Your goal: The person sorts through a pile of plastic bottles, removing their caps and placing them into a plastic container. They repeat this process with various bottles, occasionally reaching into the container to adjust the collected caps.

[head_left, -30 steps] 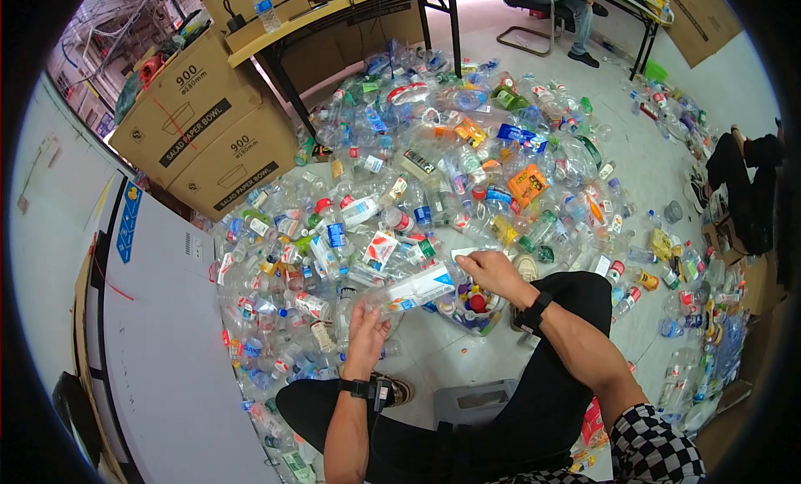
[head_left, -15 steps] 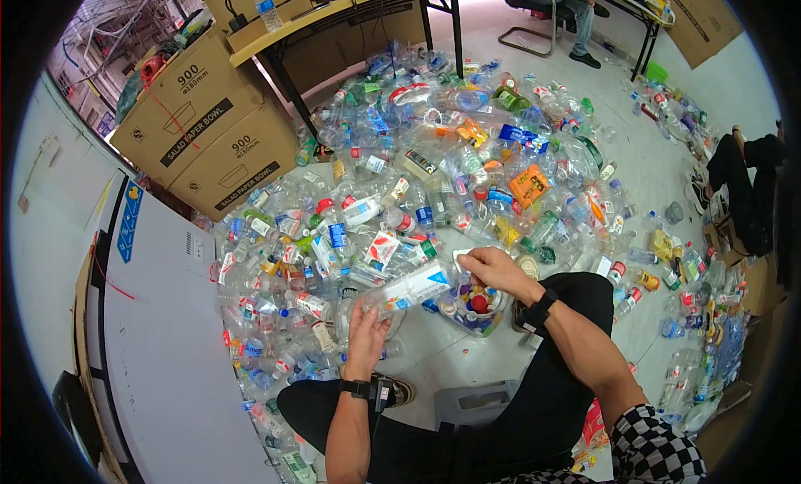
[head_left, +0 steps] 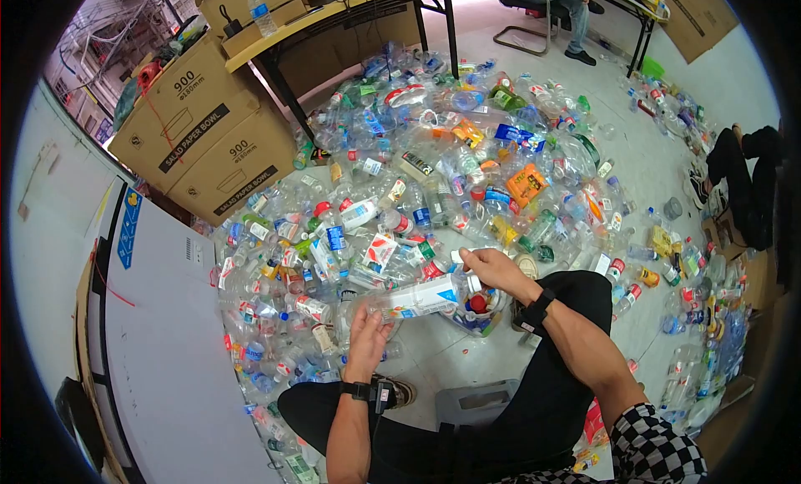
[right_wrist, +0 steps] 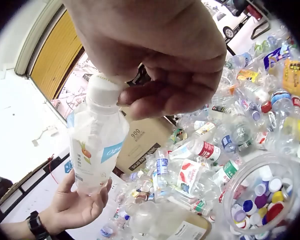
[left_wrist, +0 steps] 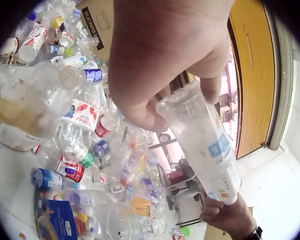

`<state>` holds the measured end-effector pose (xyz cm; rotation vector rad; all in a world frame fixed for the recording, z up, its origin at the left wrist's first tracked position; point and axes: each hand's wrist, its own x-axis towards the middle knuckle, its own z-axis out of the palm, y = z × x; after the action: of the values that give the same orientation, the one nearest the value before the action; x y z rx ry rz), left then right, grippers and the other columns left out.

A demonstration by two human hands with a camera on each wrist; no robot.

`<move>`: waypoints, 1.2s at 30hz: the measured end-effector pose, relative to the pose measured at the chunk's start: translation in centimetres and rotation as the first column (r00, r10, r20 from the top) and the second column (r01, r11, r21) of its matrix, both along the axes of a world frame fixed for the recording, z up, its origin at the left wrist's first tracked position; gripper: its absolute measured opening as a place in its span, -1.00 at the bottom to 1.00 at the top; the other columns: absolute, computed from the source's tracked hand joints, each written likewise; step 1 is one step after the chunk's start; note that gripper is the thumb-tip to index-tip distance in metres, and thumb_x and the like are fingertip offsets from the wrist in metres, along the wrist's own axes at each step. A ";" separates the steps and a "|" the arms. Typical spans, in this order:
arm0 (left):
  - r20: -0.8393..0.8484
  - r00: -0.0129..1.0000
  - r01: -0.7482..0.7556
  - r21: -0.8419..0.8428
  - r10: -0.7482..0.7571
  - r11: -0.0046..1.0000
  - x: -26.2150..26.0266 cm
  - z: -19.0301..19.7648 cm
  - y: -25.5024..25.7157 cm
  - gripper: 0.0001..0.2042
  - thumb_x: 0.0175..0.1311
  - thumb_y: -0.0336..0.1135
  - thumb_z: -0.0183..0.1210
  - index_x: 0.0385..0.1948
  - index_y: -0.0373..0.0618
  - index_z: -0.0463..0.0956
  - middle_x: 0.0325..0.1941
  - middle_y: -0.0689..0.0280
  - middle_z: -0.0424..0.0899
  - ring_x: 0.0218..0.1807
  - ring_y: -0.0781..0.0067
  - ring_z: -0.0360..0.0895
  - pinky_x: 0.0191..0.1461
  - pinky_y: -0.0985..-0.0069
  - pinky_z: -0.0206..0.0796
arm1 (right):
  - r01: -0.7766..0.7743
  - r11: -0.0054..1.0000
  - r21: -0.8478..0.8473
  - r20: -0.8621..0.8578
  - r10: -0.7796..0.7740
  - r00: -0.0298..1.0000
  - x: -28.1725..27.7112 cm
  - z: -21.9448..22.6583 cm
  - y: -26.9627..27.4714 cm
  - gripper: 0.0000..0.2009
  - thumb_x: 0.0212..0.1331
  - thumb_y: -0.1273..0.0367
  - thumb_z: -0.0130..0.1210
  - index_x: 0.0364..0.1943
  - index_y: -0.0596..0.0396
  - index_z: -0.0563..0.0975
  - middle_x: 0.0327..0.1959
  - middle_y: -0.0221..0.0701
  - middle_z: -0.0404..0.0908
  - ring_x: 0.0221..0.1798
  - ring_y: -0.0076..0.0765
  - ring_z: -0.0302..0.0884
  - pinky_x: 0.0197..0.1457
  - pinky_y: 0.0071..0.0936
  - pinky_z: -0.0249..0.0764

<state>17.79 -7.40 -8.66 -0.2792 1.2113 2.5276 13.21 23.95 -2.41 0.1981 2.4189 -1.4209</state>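
- Bottle (head_left: 417,299), clear plastic with a white and blue printed label, lies in mid-air up and left of the tub of caps (right_wrist: 230,192) in the head view, tilted, with its neck end toward the tub's side
- Left hand (head_left: 365,338): closed around the bottle's base end, left of the tub; thumb and fingers on the plastic
- Right hand (head_left: 498,271): above the tub, fingers curled, fingertips at the white cap (right_wrist: 104,91) on the bottle's neck; cannot tell whether they grip it or only touch it
- Tub: transparent, round rim, holding caps in white, purple, yellow and red; dark band on each of the person's wrists, both near the tub
- Pile of empty bottles (head_left: 384,175): spread over the floor beyond the tub and to its left, mixed labels and cap colours; orange-labelled piece (head_left: 526,184) beyond the tub, slightly right
- Grey stool (head_left: 476,403): nearer the wearer than the tub, between black-trousered legs
- Cartons (head_left: 200,133): far left of the tub, stacked, marked SALAD PAPER BOWL
- Bench (head_left: 325,18): far beyond the tub, water bottle (head_left: 261,14) upright near its left end
- Seated person's legs (head_left: 577,23): far beyond the tub, to the right
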 end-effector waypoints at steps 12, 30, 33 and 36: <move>-0.075 0.996 -0.051 -0.082 0.045 0.995 -0.1 0.8 0.1 -0.47 0.34 -0.46 0.06 0.32 -0.06 0.10 0.26 0.21 0.37 0.17 0.34 0.43 0.17 0.38 0.36 | -0.148 0.947 -0.284 -0.092 0.127 0.988 0.2 0.8 -0.2 -0.61 0.29 0.20 0.09 0.04 0.21 0.48 -0.47 -0.44 0.58 -0.44 -0.57 0.51 -0.34 -0.56 0.43; -0.021 0.995 -0.097 0.035 0.098 0.995 -0.5 1.1 -0.4 -0.75 0.41 -0.33 0.00 0.08 0.00 0.30 0.14 0.18 0.46 0.14 0.19 0.48 0.17 0.19 0.38 | -0.259 0.954 -0.149 -0.223 0.223 0.949 -0.1 -0.4 0.1 -0.61 0.16 0.31 0.22 0.08 0.06 0.52 -0.49 -0.46 0.48 -0.44 -0.51 0.39 -0.33 -0.48 0.36; -0.047 0.992 -0.118 0.050 0.120 0.992 -0.6 1.2 -0.5 -0.71 0.40 -0.36 -0.01 0.12 -0.05 0.29 0.15 0.11 0.45 0.18 0.16 0.45 0.21 0.11 0.34 | -0.279 0.950 -0.139 -0.234 0.242 0.942 0.0 0.1 0.0 -0.63 0.16 0.36 0.22 0.08 0.05 0.51 -0.41 -0.44 0.54 -0.40 -0.55 0.44 -0.29 -0.52 0.41; -0.093 0.994 -0.053 0.083 0.061 0.995 -1.0 -0.6 -1.2 -0.65 0.43 -0.22 -0.02 0.18 -0.07 0.25 0.18 0.09 0.43 0.21 0.13 0.42 0.25 0.10 0.30 | -0.290 0.946 -0.145 -0.275 0.243 0.930 0.3 0.9 -0.3 -0.63 0.16 0.41 0.22 0.09 0.04 0.51 -0.31 -0.42 0.59 -0.37 -0.59 0.48 -0.27 -0.55 0.44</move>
<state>16.78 -8.62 -9.24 -0.1785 1.1474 2.6591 13.55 23.65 -1.52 -0.3677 2.3723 -1.6074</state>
